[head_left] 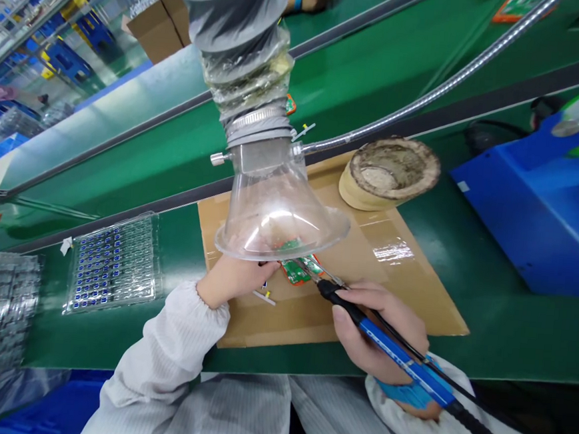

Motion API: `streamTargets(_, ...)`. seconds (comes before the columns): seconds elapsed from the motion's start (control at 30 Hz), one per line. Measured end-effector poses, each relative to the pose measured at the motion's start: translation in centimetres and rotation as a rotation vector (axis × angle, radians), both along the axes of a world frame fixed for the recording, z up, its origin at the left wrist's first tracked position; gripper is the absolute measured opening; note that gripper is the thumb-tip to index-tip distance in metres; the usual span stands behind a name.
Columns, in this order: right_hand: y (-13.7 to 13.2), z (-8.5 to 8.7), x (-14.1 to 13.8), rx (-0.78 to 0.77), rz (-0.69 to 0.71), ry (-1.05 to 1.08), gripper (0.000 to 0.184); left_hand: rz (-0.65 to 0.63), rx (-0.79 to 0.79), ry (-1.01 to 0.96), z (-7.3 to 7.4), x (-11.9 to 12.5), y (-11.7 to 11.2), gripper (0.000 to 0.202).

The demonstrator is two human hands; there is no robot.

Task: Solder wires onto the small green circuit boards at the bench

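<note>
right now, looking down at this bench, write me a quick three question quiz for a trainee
1. The tool in the person's right hand has a handle coloured: A) red; B) blue; C) yellow.
2. True or false: part of the green circuit board shows through the clear hood.
3. Fill in: in the picture, the small blue pieces sit toward the ____ side of the clear tray.

Key: 1. B; 2. true; 3. left.

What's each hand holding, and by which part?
Right hand: blue soldering tool, by its handle's front. Left hand: at the circuit board; any hold cannot be told.
</note>
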State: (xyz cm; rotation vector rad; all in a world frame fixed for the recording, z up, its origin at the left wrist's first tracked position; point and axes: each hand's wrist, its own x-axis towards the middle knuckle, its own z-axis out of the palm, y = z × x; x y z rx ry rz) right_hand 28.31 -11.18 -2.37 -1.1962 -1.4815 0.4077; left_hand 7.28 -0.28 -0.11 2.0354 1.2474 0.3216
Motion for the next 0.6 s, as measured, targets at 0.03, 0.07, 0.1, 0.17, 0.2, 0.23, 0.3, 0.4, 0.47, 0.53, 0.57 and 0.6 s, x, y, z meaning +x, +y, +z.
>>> streamTargets(0.03,0.0,-0.1,0.0,-0.001,-0.01,0.006,0.025,-0.013,-0.013,0.016,0.1,0.0,-0.1,0.018)
streamTargets(0.07,0.0,-0.2,0.1,0.0,-0.022,0.011,0.024,-0.027,-0.024,0.039,0.1,0.0,-0.3,0.018)
streamTargets(0.1,-0.1,-0.3,0.2,0.01,-0.036,0.02,0.023,-0.042,-0.032,0.069,0.2,0.1,-0.5,0.016)
streamTargets(0.17,-0.1,-0.6,0.4,0.02,-0.058,0.055,0.022,-0.053,-0.034,0.145,0.6,0.1,-1.1,0.009)
streamTargets(0.2,-0.2,-0.7,0.7,0.015,-0.067,0.08,0.022,-0.046,-0.034,0.172,0.8,0.0,-1.3,0.008)
streamTargets(0.23,-0.3,-0.9,0.9,-0.001,-0.075,0.105,0.022,-0.033,-0.039,0.174,1.1,-0.1,-1.4,0.007)
streamTargets(0.3,-0.6,-1.1,1.5,-0.041,-0.1,0.132,0.022,0.001,-0.094,0.086,1.7,-1.0,-1.1,0.008)
streamTargets(0.4,-0.8,-1.4,2.6,-0.071,-0.161,0.114,0.02,0.098,-0.343,-0.187,2.3,-3.6,0.6,0.012)
streamTargets(0.47,-0.8,-1.5,3.1,-0.059,-0.201,0.103,0.018,0.252,-0.545,-0.324,2.4,-6.0,2.5,0.022)
streamTargets(0.53,-0.7,-1.4,3.4,-0.044,-0.217,0.097,0.015,0.468,-0.581,-0.358,2.5,-8.5,4.9,0.024)
streamTargets(0.57,-0.7,-1.2,3.4,-0.043,-0.217,0.095,0.014,0.574,-0.521,-0.343,2.6,-9.6,6.3,0.023)
streamTargets(0.6,-0.7,-1.1,3.3,-0.045,-0.211,0.093,0.014,0.663,-0.425,-0.317,2.9,-10.5,7.7,0.021)
